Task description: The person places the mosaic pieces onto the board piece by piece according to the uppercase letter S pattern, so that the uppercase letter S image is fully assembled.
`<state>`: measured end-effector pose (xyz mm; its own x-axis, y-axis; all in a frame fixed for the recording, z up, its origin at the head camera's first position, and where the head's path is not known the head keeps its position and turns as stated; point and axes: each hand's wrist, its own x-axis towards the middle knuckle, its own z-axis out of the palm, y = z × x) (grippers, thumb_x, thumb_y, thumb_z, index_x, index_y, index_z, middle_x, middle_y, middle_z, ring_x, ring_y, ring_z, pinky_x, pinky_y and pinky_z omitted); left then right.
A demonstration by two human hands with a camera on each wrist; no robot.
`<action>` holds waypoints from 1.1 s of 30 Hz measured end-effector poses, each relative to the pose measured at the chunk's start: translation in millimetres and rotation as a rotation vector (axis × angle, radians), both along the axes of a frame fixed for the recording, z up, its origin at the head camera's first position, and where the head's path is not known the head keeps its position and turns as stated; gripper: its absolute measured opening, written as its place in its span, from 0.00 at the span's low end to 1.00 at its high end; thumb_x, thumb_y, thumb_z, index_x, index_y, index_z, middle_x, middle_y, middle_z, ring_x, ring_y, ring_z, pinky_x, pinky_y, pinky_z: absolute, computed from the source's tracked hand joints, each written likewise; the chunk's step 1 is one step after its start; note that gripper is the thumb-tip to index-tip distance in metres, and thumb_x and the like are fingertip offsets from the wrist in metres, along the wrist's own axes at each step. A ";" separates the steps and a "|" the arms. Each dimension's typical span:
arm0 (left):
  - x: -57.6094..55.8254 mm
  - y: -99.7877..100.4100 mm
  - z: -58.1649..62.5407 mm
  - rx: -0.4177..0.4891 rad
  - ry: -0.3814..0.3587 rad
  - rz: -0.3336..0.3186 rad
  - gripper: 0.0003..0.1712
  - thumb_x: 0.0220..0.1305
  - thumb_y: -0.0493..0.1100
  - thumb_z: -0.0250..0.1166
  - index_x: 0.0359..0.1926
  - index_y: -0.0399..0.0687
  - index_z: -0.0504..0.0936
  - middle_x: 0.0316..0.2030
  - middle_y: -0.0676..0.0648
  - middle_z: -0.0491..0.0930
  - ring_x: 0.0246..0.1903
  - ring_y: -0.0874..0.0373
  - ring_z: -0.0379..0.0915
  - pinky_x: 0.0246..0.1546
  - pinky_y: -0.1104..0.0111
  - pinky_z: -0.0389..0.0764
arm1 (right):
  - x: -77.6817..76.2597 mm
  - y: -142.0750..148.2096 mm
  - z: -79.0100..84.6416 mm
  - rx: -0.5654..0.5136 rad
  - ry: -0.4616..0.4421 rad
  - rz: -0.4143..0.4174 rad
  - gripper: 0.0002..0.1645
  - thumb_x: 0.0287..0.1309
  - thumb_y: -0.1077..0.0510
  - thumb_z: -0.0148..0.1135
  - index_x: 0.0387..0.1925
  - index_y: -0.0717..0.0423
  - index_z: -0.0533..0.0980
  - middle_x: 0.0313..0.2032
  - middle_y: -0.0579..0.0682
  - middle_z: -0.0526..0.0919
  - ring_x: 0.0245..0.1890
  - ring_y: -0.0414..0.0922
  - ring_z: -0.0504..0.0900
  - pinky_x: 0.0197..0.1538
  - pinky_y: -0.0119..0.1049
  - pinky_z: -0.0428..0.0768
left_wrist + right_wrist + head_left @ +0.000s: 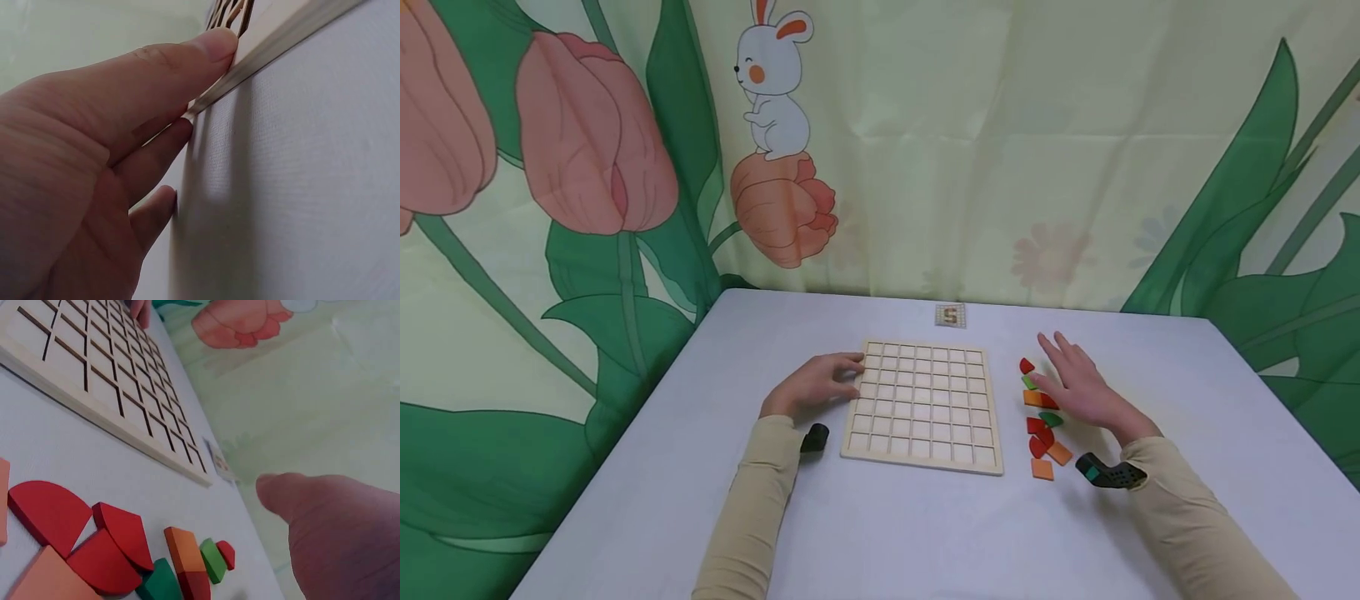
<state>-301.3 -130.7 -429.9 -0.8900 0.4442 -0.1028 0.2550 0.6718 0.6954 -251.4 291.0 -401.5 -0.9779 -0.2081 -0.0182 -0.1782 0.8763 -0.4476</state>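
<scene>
A square wooden grid board [922, 412] with rows of bare compartments lies flat in mid-table. My left hand [823, 379] is at its left edge; in the left wrist view the thumb [217, 44] rests on the rim while the other fingers extend beside the side face. To the right of the board, my right hand [1078, 390] spreads its fingers above a loose column of small pieces, holding nothing visible. Among these are a red rounded piece [51, 512], a dark green piece [160, 581], a light green piece [213, 559] and an orange square [1042, 469].
A small card [951, 315] with a brown figure on a grid lies behind the board, near the far edge of the white table [910, 533]. Beyond that edge hangs a curtain [925, 167] printed with tulips and a rabbit. Each wrist wears a black camera band [1108, 473].
</scene>
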 end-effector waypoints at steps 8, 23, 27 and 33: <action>-0.8 -2.3 -2.4 0.011 -0.013 0.008 0.28 0.58 0.42 0.72 0.60 0.44 0.79 0.70 0.54 0.64 0.72 0.54 0.52 0.71 0.58 0.56 | -9.0 10.1 -8.9 -0.023 -0.043 -0.109 0.39 0.65 0.51 0.61 0.70 0.66 0.60 0.65 0.72 0.61 0.64 0.69 0.60 0.59 0.66 0.70; -1.8 -2.0 -1.6 0.002 -0.005 0.003 0.28 0.58 0.43 0.72 0.60 0.44 0.79 0.70 0.53 0.64 0.72 0.54 0.52 0.71 0.58 0.56 | -40.5 -2.8 -21.2 -0.030 -0.040 -0.152 0.30 0.62 0.51 0.64 0.55 0.73 0.73 0.45 0.65 0.79 0.43 0.56 0.75 0.49 0.50 0.80; -2.0 -1.9 -2.3 0.004 0.000 0.004 0.28 0.58 0.43 0.72 0.60 0.44 0.79 0.70 0.53 0.65 0.72 0.54 0.53 0.71 0.58 0.57 | -45.1 -7.8 -20.9 -0.046 -0.059 -0.171 0.26 0.62 0.51 0.64 0.50 0.71 0.74 0.42 0.63 0.80 0.40 0.54 0.75 0.44 0.44 0.80; -3.0 -2.1 -4.8 0.007 0.002 0.008 0.28 0.58 0.43 0.73 0.60 0.45 0.79 0.70 0.54 0.65 0.72 0.54 0.53 0.71 0.58 0.57 | -47.6 -13.6 -20.2 -0.043 -0.062 -0.134 0.21 0.63 0.56 0.63 0.50 0.69 0.75 0.43 0.62 0.80 0.40 0.54 0.75 0.46 0.45 0.81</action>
<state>-304.3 -132.8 -434.7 -0.8939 0.4374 -0.0981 0.2507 0.6692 0.6995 -299.0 277.3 -421.8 -0.9943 -0.0777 -0.0736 -0.0316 0.8701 -0.4918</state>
